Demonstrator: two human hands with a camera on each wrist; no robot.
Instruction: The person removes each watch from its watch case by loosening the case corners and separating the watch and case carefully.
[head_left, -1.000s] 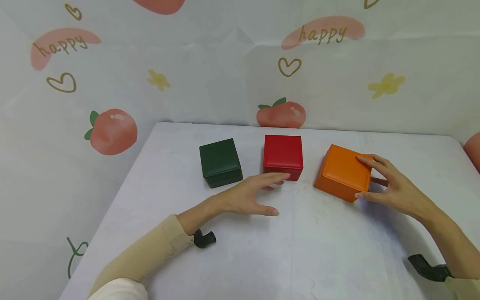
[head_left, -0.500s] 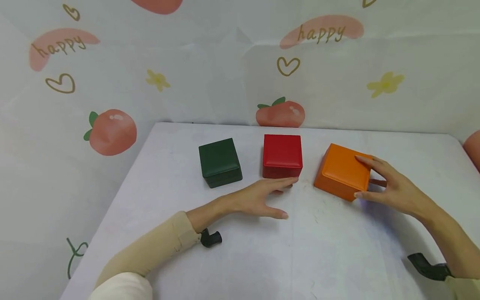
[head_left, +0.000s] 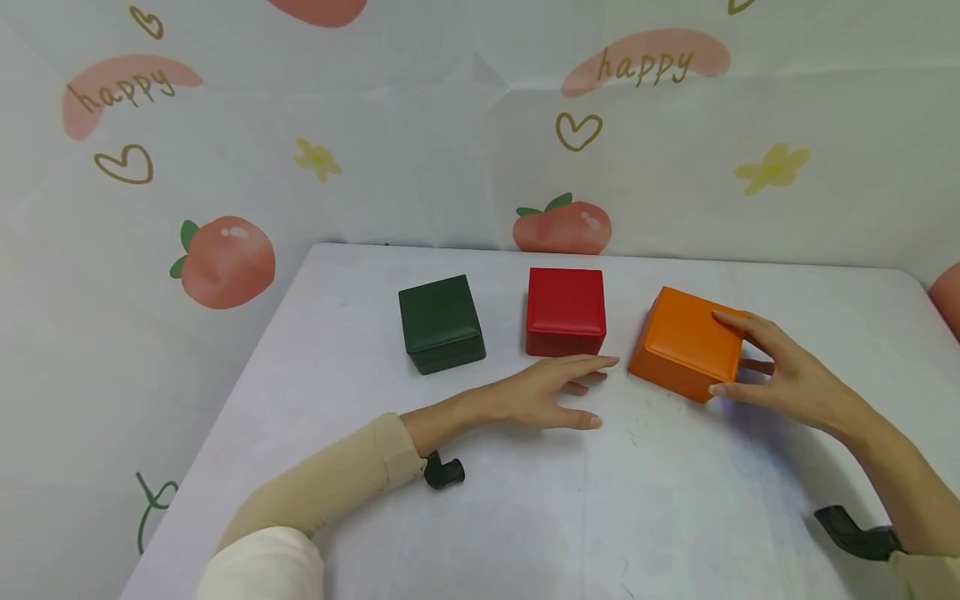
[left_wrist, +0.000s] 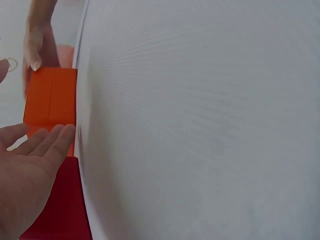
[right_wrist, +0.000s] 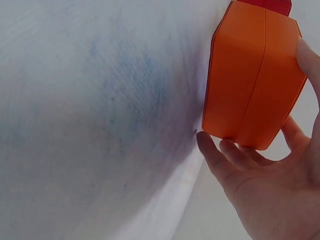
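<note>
My right hand (head_left: 798,379) holds the right side of an orange box (head_left: 690,337), which stands turned at an angle on the table. One finger lies on its lid, and the thumb is at the near corner. In the right wrist view, several fingertips meet an end of the orange box (right_wrist: 255,75). My left hand (head_left: 540,393) is stretched out just in front of a red box (head_left: 565,302), fingers pointing toward the orange one and nothing in them. A dark green box (head_left: 441,312) sits left of the red box.
All three boxes stand on a white table (head_left: 480,525), in a loose row toward its back edge. Behind it hangs a white backdrop (head_left: 420,100) with printed fruit, hearts and lettering. A black wrist device (head_left: 445,472) shows under the left forearm, another (head_left: 858,533) by the right.
My left hand has slid to the right and slightly nearer, from overlapping the red box's front to pointing at the gap before the orange box. The right hand and the boxes have stayed put.
</note>
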